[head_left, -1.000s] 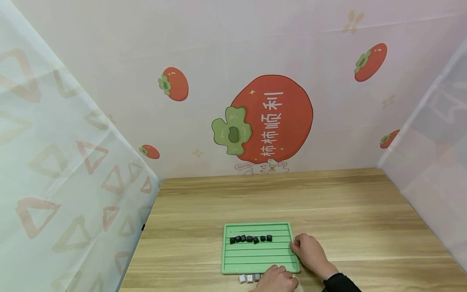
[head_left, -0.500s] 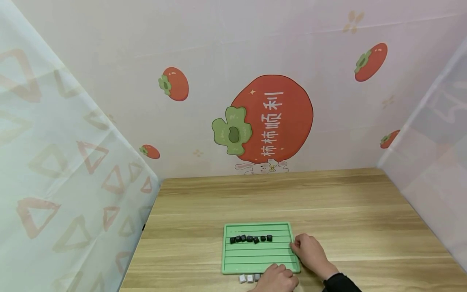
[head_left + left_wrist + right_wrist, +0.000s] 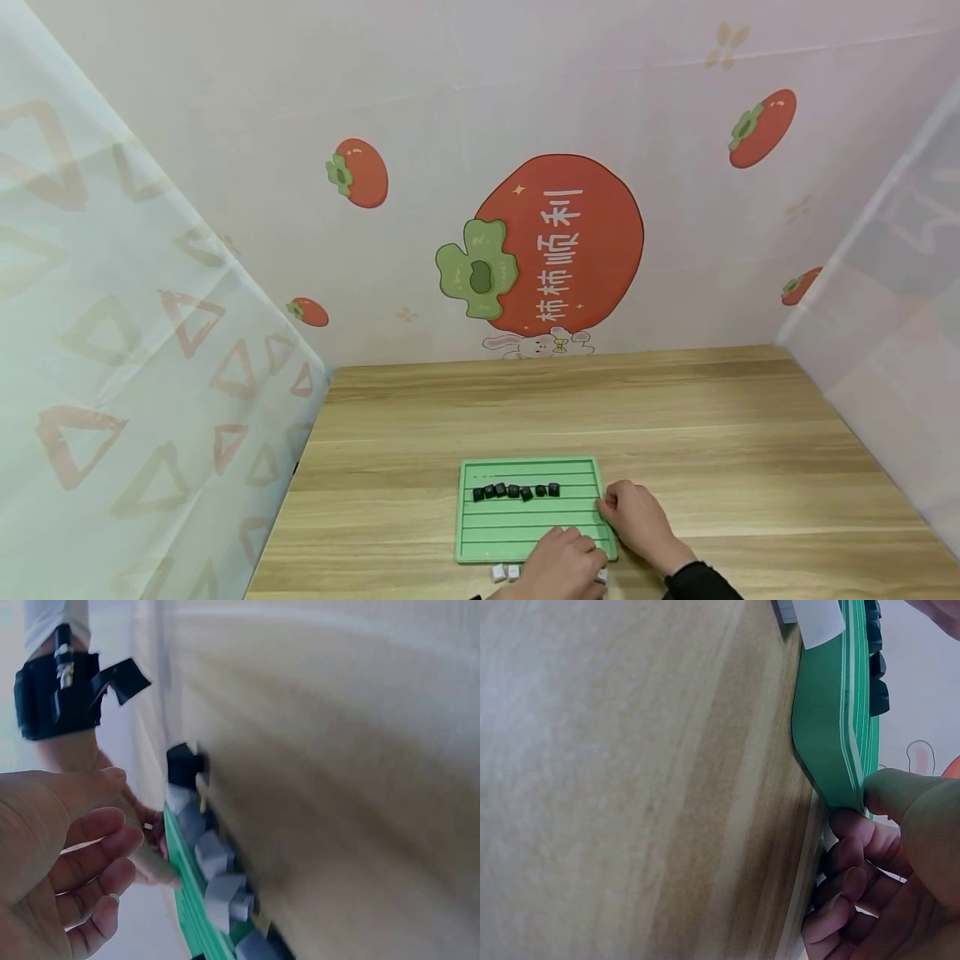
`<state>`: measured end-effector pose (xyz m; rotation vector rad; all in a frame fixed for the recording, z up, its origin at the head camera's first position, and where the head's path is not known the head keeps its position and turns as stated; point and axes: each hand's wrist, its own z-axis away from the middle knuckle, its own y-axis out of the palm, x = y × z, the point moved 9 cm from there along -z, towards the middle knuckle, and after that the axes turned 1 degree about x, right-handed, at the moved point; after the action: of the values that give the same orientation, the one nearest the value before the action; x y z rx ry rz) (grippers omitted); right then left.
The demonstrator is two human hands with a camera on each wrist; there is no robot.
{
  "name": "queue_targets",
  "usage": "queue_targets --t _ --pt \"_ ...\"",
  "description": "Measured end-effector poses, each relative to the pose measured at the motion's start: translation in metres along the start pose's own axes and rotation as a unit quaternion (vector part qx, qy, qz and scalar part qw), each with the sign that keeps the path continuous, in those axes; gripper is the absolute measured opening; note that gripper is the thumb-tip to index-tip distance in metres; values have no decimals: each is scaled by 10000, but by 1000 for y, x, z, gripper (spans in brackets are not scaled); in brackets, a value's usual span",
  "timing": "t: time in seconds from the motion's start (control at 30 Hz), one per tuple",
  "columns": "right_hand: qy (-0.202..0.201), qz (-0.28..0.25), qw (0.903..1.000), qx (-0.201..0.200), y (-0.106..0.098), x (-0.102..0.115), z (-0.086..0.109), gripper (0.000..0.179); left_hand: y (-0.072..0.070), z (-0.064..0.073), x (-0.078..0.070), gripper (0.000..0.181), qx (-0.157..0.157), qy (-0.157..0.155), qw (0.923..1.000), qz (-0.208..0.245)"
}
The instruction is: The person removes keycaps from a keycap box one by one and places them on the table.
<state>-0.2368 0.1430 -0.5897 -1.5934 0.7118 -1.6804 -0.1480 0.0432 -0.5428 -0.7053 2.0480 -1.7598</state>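
Observation:
A green ridged board (image 3: 498,537) lies near the table's front edge, with several black keycaps (image 3: 513,492) in an uneven row across its upper part. My right hand (image 3: 637,521) pinches the board's right edge; in the right wrist view the thumb (image 3: 892,793) is on top and curled fingers are at the side. Over the board's near edge hovers my left hand (image 3: 562,565), its fingers (image 3: 116,844) loosely curled with nothing visible between thumb and fingertips. White and grey keycaps (image 3: 225,896) line the table along that near edge, partly hidden by this hand in the head view.
The wooden table (image 3: 390,425) extends behind and to both sides of the board. A back wall (image 3: 420,100) printed with persimmons and two side sheets enclose it. In the left wrist view, a black strap (image 3: 56,697) wraps the other wrist.
My left hand has moved slightly up and left over the board's near edge, covering a grey keycap and uncovering a white one at its right. The right hand has stayed put.

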Motion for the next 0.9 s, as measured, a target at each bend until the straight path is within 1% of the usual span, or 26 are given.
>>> queue_targets --t 0.07,0.23,0.37,0.57,0.77,0.9 --pt "3 4 10000 -9 -1 1 0 46 -3 0 6 17 66 -137 9997 171" --pt "-17 -1 10000 -14 -2 2 1 47 -9 1 21 21 -4 -462 9978 475" --pt "-4 -3 10000 41 -1 2 2 47 -11 1 31 26 -94 -777 9957 495" --pt "-16 60 10000 72 1 1 0 48 -5 -3 53 31 -180 -1183 9919 427" --pt "-15 49 9999 103 2 0 -1 48 -1 -7 79 29 -108 -1621 9858 415" --pt "-3 4 9999 113 2 0 -1 47 3 -9 93 29 -52 -1833 9818 485"
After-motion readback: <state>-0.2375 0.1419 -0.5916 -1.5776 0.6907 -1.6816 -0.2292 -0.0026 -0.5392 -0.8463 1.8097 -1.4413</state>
